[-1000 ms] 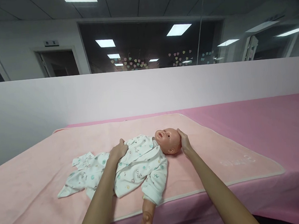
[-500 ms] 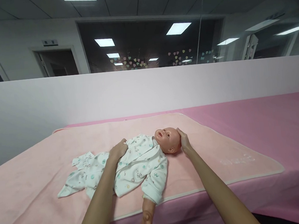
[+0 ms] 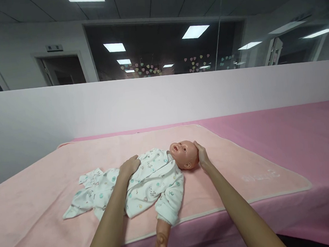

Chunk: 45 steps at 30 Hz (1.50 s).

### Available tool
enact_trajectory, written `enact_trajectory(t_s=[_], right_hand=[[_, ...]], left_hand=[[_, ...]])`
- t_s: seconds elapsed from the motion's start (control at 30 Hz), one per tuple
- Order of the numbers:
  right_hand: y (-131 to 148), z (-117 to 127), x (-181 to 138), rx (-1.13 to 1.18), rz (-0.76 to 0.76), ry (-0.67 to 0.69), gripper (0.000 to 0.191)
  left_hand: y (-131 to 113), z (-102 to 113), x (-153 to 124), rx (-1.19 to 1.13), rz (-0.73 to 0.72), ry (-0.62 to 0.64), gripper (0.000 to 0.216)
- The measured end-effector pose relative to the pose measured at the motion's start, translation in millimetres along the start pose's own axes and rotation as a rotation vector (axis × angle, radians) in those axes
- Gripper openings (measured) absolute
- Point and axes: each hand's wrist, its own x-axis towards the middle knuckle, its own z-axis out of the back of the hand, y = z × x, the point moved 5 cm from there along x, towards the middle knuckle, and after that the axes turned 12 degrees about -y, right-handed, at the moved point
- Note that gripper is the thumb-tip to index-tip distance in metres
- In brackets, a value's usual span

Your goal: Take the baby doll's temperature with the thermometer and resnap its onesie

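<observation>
A baby doll lies on its back on a light pink blanket, head to the right. It wears a white printed sleepsuit, and one bare doll arm hangs over the near edge. My left hand rests curled on the doll's chest, fingers bent over the cloth. My right hand cups the top and back of the doll's head. The sleepsuit's legs lie flat and crumpled to the left.
The blanket covers a long table with a darker pink cover. A white partition wall runs behind it. Beyond are dark glass panels with heart stickers and a doorway.
Almost nothing differs; the view has shifted slightly and my left hand has loosened a little on the doll's chest. My right hand stays on the head.
</observation>
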Motion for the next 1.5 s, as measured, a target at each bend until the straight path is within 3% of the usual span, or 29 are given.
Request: enact_trajectory(t_s=[0.73, 1.03, 1.23, 1.5], right_hand=[[-1.0, -1.2, 2.4, 0.001, 0.014, 0.009, 0.031], [15.0, 7.4, 0.8, 0.033, 0.211, -0.11, 0.02], [5.7, -4.7, -5.8, -0.091, 0.067, 0.03, 0.04], [7.9, -9.7, -11.8, -0.145, 0.077, 0.078, 0.048]], left_hand=[[1.7, -1.6, 1.7, 0.044, 0.005, -0.012, 0.041], [1.0, -2.0, 2.7, 0.039, -0.011, -0.022, 0.048], [2.8, -2.3, 2.9, 0.032, 0.003, -0.018, 0.043], [5.0, -4.2, 5.2, 0.02, -0.003, -0.001, 0.037]])
